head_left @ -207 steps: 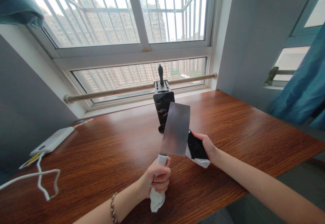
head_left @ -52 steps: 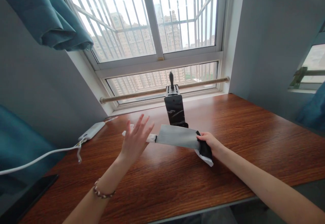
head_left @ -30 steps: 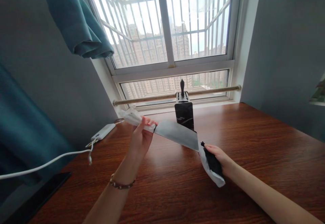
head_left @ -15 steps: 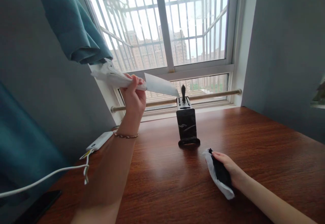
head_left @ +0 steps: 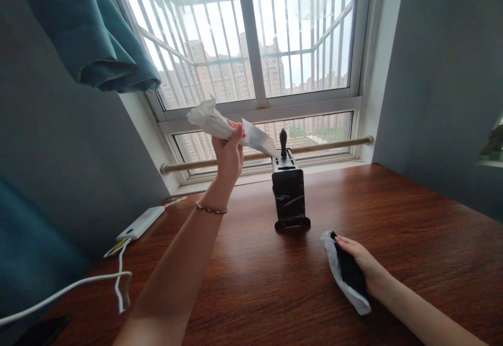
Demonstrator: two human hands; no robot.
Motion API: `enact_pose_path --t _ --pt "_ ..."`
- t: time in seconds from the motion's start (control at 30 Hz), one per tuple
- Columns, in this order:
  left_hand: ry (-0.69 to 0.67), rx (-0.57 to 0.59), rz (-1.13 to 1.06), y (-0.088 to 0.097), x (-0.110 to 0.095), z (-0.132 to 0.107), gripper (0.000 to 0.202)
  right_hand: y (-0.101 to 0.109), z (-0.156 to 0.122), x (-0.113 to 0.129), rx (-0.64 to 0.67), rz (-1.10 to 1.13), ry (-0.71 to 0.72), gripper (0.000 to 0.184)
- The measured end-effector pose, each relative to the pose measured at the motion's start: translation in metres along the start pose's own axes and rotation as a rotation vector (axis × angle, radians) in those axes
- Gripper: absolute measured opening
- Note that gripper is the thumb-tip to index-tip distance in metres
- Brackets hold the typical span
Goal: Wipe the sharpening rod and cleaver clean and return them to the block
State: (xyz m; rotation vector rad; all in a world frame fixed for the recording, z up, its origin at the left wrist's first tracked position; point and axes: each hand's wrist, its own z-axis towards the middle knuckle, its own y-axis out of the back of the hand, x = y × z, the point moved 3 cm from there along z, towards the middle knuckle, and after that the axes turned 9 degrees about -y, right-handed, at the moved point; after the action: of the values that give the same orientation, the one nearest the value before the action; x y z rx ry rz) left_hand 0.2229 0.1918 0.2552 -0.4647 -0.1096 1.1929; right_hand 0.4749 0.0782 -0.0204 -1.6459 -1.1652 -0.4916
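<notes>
My left hand (head_left: 230,152) is closed around the handle of a wide-bladed kitchen knife (head_left: 258,140). Crumpled white wrapping (head_left: 210,119) covers the handle and sticks out behind the fist. The blade slants down to the right, its tip at the upper left edge of a black knife block (head_left: 288,194); whether it has entered a slot I cannot tell. A black-handled tool (head_left: 283,143) stands upright in the block's slotted top. Low on the right, my right hand (head_left: 367,267) grips a dark, flat, black piece (head_left: 349,267) with white wrapping (head_left: 346,288) along its left side.
The brown wooden table (head_left: 243,272) reaches to the window ledge, with a metal rail (head_left: 334,145) behind the block. At the left lie a white power strip (head_left: 140,223), a white cable (head_left: 66,289) and a dark flat object (head_left: 47,330). A blue curtain (head_left: 90,37) hangs upper left.
My left hand has moved right with the knife, and less of the blade's length shows beside the block. The right hand keeps its grip, slightly farther right and lower in view.
</notes>
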Motion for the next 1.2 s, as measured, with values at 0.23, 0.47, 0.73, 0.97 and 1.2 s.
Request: enact_pose_path --t 0.23,0.47,0.73,0.97,1.2 --pt "0.006 0.037 0.005 0.0 0.002 0.004 0.018 -0.001 -0.002 0.001 -0.012 0.008 0.004 0.007" --pt "-0.003 0.078 0.022 -0.005 -0.002 0.004 0.016 -0.003 -0.005 0.002 -0.015 0.013 0.006 0.011" --pt "0.052 0.117 0.041 -0.01 0.013 0.018 0.019 -0.005 -0.007 0.003 -0.002 0.012 0.006 0.012" --pt "0.297 0.225 0.246 -0.028 0.073 0.071 0.022 -0.002 -0.004 0.004 -0.009 0.018 0.025 0.011" --pt "0.388 0.345 0.339 -0.037 0.114 0.089 0.017 0.001 -0.001 0.005 -0.009 0.006 0.05 0.014"
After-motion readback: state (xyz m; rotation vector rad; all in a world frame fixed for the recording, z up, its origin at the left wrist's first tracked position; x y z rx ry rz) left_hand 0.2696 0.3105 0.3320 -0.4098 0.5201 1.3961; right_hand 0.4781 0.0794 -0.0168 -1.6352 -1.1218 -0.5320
